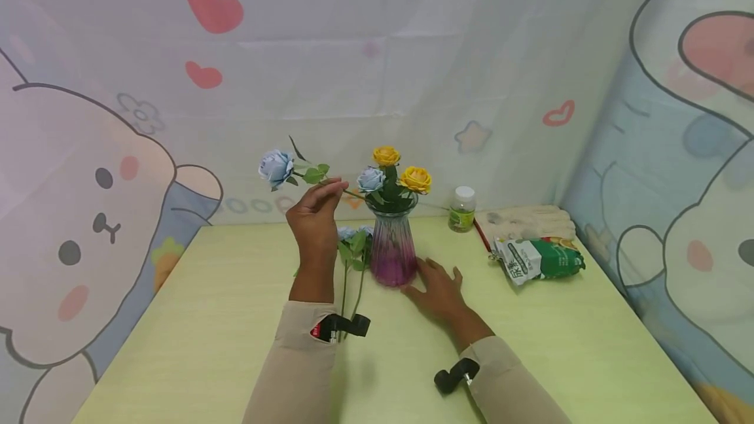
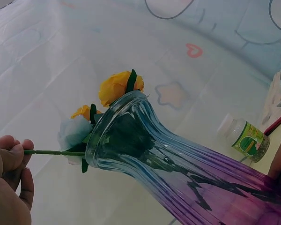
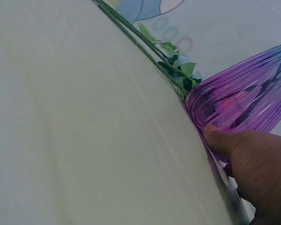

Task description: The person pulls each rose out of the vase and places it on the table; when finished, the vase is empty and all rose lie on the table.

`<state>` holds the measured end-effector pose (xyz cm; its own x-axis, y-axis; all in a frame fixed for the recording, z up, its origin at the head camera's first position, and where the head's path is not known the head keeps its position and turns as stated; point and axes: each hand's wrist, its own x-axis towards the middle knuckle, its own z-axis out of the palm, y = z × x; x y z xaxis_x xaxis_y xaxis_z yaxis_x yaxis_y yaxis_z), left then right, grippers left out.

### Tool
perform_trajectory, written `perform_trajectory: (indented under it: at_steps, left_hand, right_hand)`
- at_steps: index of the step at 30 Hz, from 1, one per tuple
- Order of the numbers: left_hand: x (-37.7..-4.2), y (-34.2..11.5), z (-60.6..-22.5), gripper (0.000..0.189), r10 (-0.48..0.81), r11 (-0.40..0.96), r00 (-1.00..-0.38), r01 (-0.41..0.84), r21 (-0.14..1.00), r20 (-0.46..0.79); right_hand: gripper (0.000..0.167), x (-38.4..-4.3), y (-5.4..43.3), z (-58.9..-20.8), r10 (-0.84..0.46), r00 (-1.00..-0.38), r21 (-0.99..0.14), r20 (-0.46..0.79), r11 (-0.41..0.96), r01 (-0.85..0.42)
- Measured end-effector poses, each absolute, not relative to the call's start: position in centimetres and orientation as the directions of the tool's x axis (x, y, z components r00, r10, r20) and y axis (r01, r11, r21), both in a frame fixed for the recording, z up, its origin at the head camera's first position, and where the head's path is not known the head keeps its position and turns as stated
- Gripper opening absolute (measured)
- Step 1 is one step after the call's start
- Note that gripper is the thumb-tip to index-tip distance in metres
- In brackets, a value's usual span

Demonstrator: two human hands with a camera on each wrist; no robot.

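Note:
A ribbed glass vase, bluish at the neck and purple below, stands upright on the table. Two yellow roses and a light blue rose stand in it. My left hand pinches the green stem of another blue rose, held left of the vase with its bloom tilted outward. That stem reaches the vase's rim. Low on the vase's right side, my right hand holds the base, its thumb against the purple glass.
More blue roses lie left of the vase, stems toward me. Right of it stand a white-capped jar, a red stick, pale gloves and a green-and-white packet. A printed cloth hangs behind the table.

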<state>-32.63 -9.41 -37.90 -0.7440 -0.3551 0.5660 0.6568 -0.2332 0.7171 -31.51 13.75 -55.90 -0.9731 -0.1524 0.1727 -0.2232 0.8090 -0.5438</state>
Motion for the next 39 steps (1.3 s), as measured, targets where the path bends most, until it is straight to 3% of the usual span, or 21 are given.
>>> perform_trajectory:
  at_steps: [4, 12, 18, 27, 39]
  left_hand:
    - [-32.5, -10.0, -38.1, 0.013, -0.4, -0.256, -0.747, 0.648, 0.718, 0.531]
    - [-32.2, -11.2, -38.2, 0.018, -0.485, -0.391, -0.813, 0.531, 0.752, 0.322]
    - [-32.4, -12.2, -38.6, 0.021, -0.5, -0.447, -0.834, 0.479, 0.756, 0.233]
    - [-32.6, -13.0, -40.0, 0.02, -0.496, -0.626, -0.868, 0.387, 0.677, 0.037]
    - [-33.0, -15.5, -41.2, 0.017, -0.49, -0.694, -0.871, 0.37, 0.618, -0.028]
  right_hand:
    - [0.077, -31.4, 13.7, -55.7, -0.151, -0.973, -0.555, 0.175, 0.801, -0.224]
    - [0.077, -31.5, 13.7, -55.8, -0.155, -0.973, -0.545, 0.172, 0.807, -0.225]
    - [0.077, -31.5, 13.7, -55.7, -0.154, -0.973, -0.538, 0.17, 0.813, -0.223]
    - [0.077, -31.4, 13.7, -55.8, -0.147, -0.975, -0.539, 0.169, 0.814, -0.216]
    - [0.076, -31.6, 13.8, -56.0, -0.152, -0.975, -0.539, 0.164, 0.814, -0.218]
